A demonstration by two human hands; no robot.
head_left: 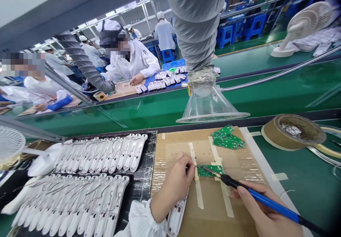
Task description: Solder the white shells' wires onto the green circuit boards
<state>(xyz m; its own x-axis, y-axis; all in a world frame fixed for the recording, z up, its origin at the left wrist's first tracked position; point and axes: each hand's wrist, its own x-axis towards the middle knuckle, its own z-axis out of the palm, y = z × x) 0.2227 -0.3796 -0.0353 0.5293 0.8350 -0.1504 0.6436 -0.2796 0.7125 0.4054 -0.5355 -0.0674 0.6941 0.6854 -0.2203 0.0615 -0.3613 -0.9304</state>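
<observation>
The right hand (262, 214) grips a blue soldering iron (266, 201), its tip touching a green circuit board (210, 170) on the cardboard mat (239, 180). The left hand (176, 183) pinches a wire at the board's left edge. More boards (227, 137) lie beyond; white plastic shells (87, 180) fill the black tray on the left

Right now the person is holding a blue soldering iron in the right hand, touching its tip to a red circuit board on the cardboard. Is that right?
Not quite. In the head view the circuit board is green, not red. The rest holds: the right hand grips the blue soldering iron, its tip on that board on the cardboard, while the left hand steadies the board's edge.
</observation>
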